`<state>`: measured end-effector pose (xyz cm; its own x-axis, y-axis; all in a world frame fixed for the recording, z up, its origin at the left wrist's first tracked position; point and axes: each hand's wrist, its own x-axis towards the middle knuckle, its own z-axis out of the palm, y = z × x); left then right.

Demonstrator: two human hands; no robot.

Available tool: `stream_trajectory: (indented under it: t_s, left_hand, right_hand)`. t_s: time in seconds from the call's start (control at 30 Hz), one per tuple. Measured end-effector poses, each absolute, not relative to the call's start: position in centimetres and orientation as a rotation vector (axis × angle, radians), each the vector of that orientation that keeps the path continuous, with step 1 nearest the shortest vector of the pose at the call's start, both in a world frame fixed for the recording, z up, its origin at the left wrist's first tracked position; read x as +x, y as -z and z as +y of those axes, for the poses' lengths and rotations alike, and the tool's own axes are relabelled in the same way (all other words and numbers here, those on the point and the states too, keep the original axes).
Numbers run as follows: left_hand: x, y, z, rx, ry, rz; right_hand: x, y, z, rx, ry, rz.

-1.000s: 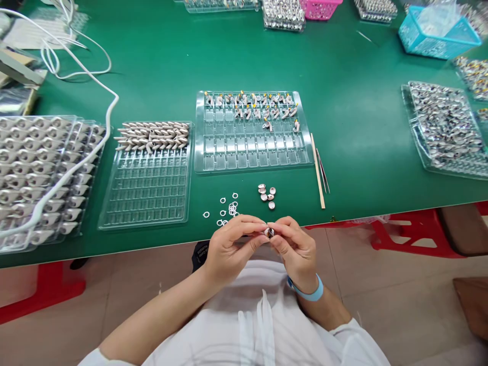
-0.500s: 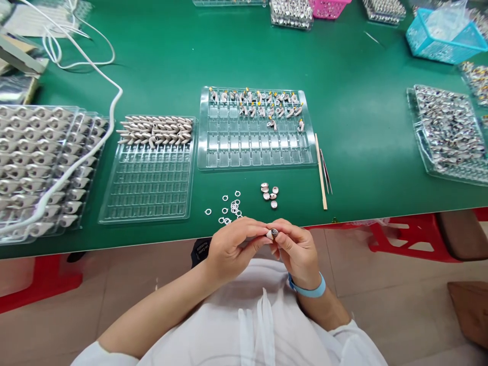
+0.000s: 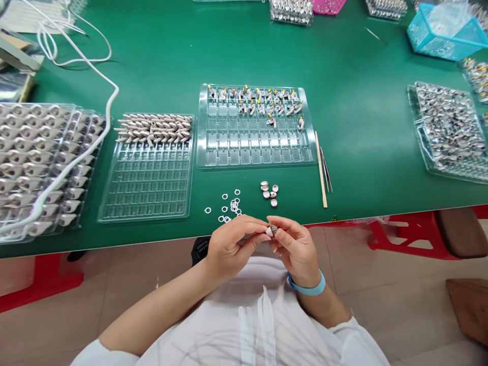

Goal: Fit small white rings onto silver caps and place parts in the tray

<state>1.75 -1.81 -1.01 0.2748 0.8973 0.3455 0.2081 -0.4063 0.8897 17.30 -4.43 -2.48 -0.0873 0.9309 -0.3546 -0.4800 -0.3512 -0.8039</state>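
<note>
At the table's front edge both my hands meet around one small pale earbud housing [image 3: 270,231] with a dark inner face. My left hand [image 3: 235,243] pinches its left side between thumb and fingers. On its other side my right hand [image 3: 298,250] has thumb and fingertips closed on it. Just beyond my hands lie several thin white rings [image 3: 234,205] and several small round silver caps [image 3: 273,203]. Farther back, a clear tray [image 3: 217,157] holds earbud parts with yellow tabs in its upper rows.
Left of that stands a clear tray [image 3: 143,206] with stem-shaped shells, then stacked trays of shells [image 3: 34,170] crossed by a white cable [image 3: 110,101]. A wooden stick [image 3: 321,170] and tweezers [image 3: 326,170] lie right. Beyond are a packed tray [image 3: 448,127] and a blue basket [image 3: 438,47].
My hands keep hold of the earbud housing, which has turned slightly between my fingertips. My right index finger has shifted a little. The whole view has moved slightly.
</note>
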Motion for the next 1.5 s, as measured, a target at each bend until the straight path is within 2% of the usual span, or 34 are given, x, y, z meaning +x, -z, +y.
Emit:
stream_trajectory:
  t_s: [1.5]
  left_hand:
    - [1.43,1.36,-2.31,1.571,-1.105,1.052]
  right_hand:
    - [17.46,2.49,-4.29,-1.007,-1.755,-0.602]
